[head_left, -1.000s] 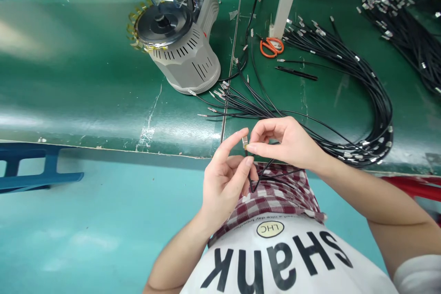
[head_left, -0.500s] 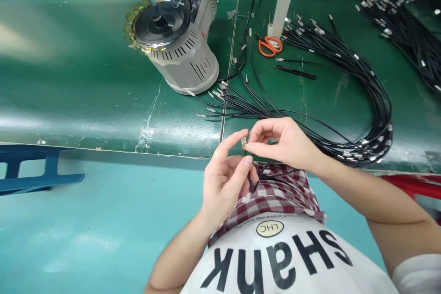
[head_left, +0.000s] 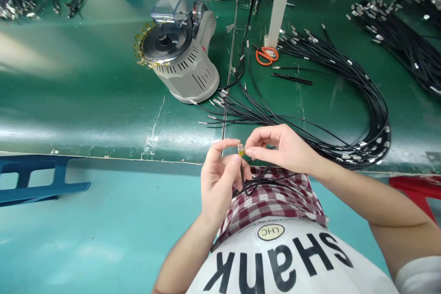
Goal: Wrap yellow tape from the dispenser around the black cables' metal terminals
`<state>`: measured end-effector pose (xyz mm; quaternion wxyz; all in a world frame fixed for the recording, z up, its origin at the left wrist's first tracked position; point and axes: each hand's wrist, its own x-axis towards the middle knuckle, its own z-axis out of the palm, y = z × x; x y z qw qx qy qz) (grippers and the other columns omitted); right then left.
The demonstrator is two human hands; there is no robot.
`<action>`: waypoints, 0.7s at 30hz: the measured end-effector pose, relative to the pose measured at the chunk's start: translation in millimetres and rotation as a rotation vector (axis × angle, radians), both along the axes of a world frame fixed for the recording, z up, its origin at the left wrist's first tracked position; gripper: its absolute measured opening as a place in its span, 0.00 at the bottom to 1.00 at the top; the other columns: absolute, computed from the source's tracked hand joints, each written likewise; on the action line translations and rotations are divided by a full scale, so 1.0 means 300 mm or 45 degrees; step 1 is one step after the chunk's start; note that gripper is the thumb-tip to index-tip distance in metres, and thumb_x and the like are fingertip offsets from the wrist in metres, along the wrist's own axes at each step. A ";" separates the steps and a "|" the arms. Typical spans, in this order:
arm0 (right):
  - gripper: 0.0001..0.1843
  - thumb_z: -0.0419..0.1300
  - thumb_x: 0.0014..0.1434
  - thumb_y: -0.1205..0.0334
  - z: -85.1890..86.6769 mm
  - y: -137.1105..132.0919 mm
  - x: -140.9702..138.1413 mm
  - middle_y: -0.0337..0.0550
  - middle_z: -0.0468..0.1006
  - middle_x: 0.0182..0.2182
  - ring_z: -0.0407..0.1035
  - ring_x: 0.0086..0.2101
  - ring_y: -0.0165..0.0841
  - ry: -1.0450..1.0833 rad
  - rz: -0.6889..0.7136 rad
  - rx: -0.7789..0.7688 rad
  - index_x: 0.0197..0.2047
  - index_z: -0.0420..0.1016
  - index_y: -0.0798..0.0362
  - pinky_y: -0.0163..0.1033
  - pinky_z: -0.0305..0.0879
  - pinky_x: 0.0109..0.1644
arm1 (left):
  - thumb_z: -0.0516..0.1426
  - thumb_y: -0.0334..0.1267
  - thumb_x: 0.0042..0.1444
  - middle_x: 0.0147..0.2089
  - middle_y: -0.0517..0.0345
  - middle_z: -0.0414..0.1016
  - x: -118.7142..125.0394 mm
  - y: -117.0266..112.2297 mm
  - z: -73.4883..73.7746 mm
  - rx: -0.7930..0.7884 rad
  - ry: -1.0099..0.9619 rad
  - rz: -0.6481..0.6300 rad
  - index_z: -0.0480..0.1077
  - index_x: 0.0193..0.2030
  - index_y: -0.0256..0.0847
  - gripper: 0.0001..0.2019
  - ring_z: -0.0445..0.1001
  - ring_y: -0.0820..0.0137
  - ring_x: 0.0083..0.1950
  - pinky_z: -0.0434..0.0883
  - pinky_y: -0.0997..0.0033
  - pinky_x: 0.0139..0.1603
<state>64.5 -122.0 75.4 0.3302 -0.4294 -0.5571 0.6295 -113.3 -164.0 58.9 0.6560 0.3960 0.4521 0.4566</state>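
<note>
Just off the table's front edge, my left hand (head_left: 220, 179) grips a black cable (head_left: 242, 179) near its end between thumb and fingers. The cable ends in a small silver connector (head_left: 240, 146) that points up toward the table. A bit of yellow tape (head_left: 241, 152) sits at the base of this connector. My right hand (head_left: 280, 149) pinches at the tape's right side with thumb and index finger. The rest of the cable loops down over the checked cloth at my lap.
A grey tape dispenser (head_left: 186, 69) with yellow tape pieces around its wheel stands on the green table (head_left: 86, 110). Right of it lie a bundle of black cables (head_left: 372, 101), orange-handled scissors (head_left: 267, 55) and black tweezers (head_left: 292, 78). A blue stool (head_left: 44, 179) stands at the left.
The view has shifted slightly, showing more of the table's far side. Both hands stay at the connector, which has turned a little, and its yellow tape shows more plainly.
</note>
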 end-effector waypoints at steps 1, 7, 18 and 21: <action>0.07 0.66 0.58 0.60 0.003 0.000 0.001 0.40 0.80 0.32 0.71 0.33 0.29 -0.001 -0.007 0.008 0.35 0.79 0.56 0.36 0.69 0.41 | 0.61 0.40 0.62 0.24 0.63 0.74 -0.003 -0.001 -0.005 -0.024 -0.012 -0.006 0.67 0.50 0.45 0.11 0.66 0.77 0.20 0.59 0.80 0.18; 0.10 0.69 0.54 0.59 0.002 -0.003 -0.003 0.41 0.81 0.31 0.73 0.32 0.29 0.025 -0.079 -0.006 0.35 0.80 0.57 0.36 0.70 0.41 | 0.66 0.37 0.55 0.25 0.60 0.75 -0.017 0.003 -0.026 -0.145 -0.015 0.038 0.70 0.35 0.39 0.09 0.66 0.79 0.22 0.60 0.83 0.20; 0.11 0.72 0.51 0.59 -0.032 0.002 -0.015 0.42 0.84 0.34 0.76 0.34 0.30 0.144 -0.118 -0.021 0.36 0.82 0.56 0.36 0.72 0.41 | 0.66 0.42 0.56 0.29 0.55 0.80 0.016 -0.008 -0.032 -0.222 -0.139 0.075 0.72 0.35 0.39 0.10 0.69 0.77 0.24 0.61 0.81 0.22; 0.11 0.71 0.53 0.57 -0.038 0.004 -0.013 0.42 0.83 0.34 0.75 0.34 0.30 0.136 -0.107 -0.004 0.36 0.82 0.56 0.35 0.71 0.40 | 0.66 0.42 0.56 0.30 0.55 0.80 0.024 -0.012 -0.029 -0.235 -0.150 0.084 0.71 0.36 0.39 0.10 0.70 0.77 0.25 0.62 0.81 0.22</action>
